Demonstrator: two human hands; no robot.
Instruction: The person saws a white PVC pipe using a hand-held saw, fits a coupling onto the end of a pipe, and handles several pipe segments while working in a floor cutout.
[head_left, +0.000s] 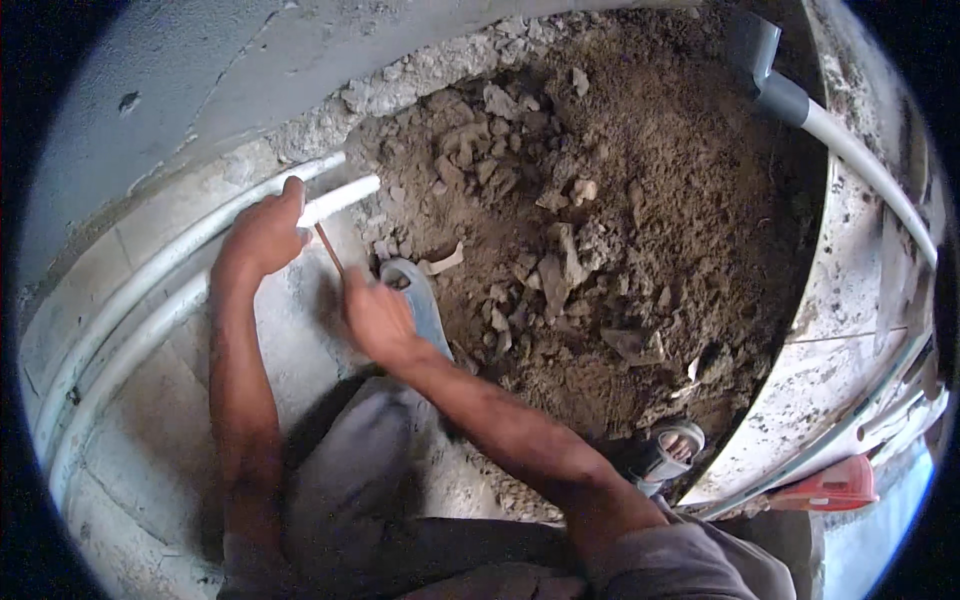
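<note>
My left hand (262, 235) is closed around a white plastic pipe (345, 198) close to its free end, which juts over the edge of the dug soil. In my closed right hand (378, 318) is a thin reddish-brown strip (328, 248), similar to a saw blade. Its far tip meets the underside of the pipe just beside my left fingers; whether it has cut in, I cannot tell. A second white pipe (150, 268) runs alongside the held one, nearer the wall.
Broken soil and rubble (560, 250) fill the middle. A grey wall (200, 80) rises at the far left. At the right, a grey elbow fitting (785, 98) joins another white pipe (870, 165). Sandals (427, 305) show by my knees; a red object (830, 487) lies lower right.
</note>
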